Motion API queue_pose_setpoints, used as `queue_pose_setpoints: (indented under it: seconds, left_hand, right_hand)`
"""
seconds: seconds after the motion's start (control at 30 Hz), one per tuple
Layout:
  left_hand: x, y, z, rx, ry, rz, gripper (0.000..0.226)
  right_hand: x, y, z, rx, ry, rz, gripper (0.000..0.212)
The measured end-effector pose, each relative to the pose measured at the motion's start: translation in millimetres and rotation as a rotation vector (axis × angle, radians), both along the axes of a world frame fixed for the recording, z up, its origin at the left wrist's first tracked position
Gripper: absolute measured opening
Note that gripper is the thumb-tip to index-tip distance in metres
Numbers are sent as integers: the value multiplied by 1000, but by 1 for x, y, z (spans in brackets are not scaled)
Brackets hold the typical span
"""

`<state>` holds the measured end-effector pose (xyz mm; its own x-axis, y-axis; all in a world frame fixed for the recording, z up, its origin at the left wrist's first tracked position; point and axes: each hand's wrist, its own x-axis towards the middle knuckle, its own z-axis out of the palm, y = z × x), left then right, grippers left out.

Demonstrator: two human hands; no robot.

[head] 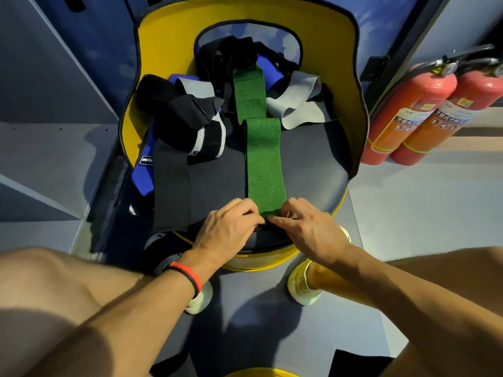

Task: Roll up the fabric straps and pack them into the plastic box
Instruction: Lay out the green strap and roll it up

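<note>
Both the left hand [228,227] and the right hand [307,229] are shown with fingers pinched on the near end of a green strap [265,159] laid along a chair seat [313,164].

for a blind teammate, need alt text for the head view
The left hand and right hand pinch the near end of a green strap laid flat on a dark round seat. Black, grey and blue straps lie piled behind; two red fire extinguishers stand at right.
</note>
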<state>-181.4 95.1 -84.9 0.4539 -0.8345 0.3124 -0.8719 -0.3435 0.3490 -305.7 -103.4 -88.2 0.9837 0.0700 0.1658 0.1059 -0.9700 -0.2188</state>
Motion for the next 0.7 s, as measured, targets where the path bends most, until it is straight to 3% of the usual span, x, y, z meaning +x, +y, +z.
queue_pose_setpoints:
  seconds: [0.17, 0.3, 0.47, 0.7]
  left_hand:
    - [0, -2, -8, -57, 70, 26, 11]
    - [-5, 1, -10, -19, 33, -6, 10]
    - [-10, 1, -15, -14, 57, 2, 20]
    - [-8, 2, -19, -101, 27, 1, 14]
  right_hand:
    - [2, 0, -5, 83, -67, -96, 22]
    - [1, -7, -13, 183, -28, -114, 32]
    - [-3, -18, -16, 151, 25, -34, 35]
    - [-3, -22, -18, 101, -6, 9, 39]
